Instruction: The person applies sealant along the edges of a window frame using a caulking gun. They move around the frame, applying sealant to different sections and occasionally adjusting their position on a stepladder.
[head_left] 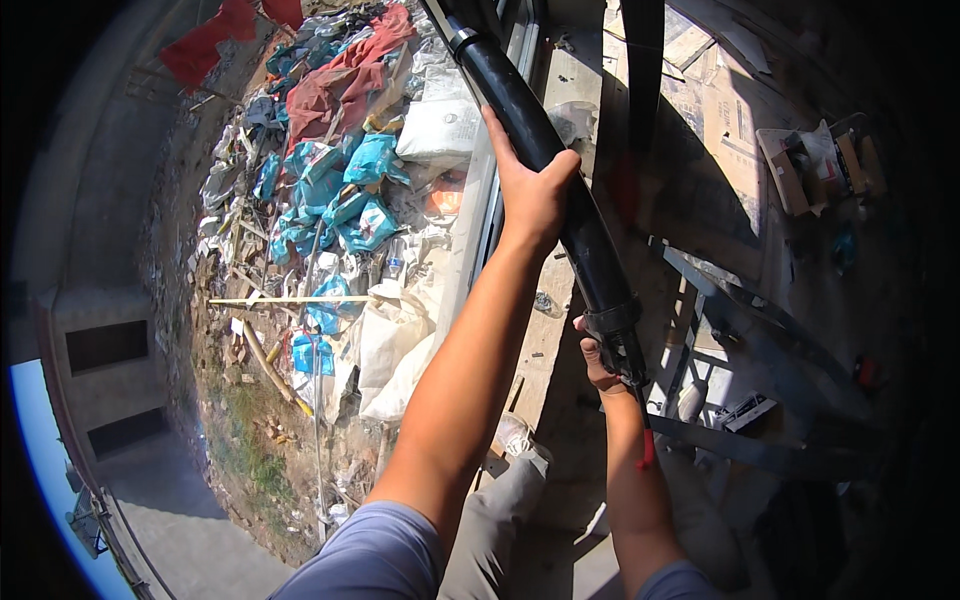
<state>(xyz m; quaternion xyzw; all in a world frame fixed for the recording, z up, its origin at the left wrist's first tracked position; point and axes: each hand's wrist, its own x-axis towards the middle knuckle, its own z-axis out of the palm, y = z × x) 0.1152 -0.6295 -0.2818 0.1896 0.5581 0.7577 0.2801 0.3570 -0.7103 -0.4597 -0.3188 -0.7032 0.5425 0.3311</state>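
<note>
A long black caulking gun (520, 110) slants across the upper middle, its front end running out of the top of the picture. My left hand (530, 195) supports the barrel from the left side, thumb and index finger stretched along it and the other fingers hidden behind. Lower down, my right hand (598, 365) is wrapped round the handle end, partly covered by the gun's rear fitting. A rod with a red tip (647, 450) sticks out behind that fitting, over my right forearm. Close to the left of the barrel runs a metal window frame (483, 235).
Beyond the frame, rubbish with blue bags (372, 160), white sacks (440, 130) and red cloth (340, 85) covers the ground outside. A pale ledge (555, 340) runs below the gun. To the right stand a metal stepladder (750, 300) and an open cardboard box (790, 175).
</note>
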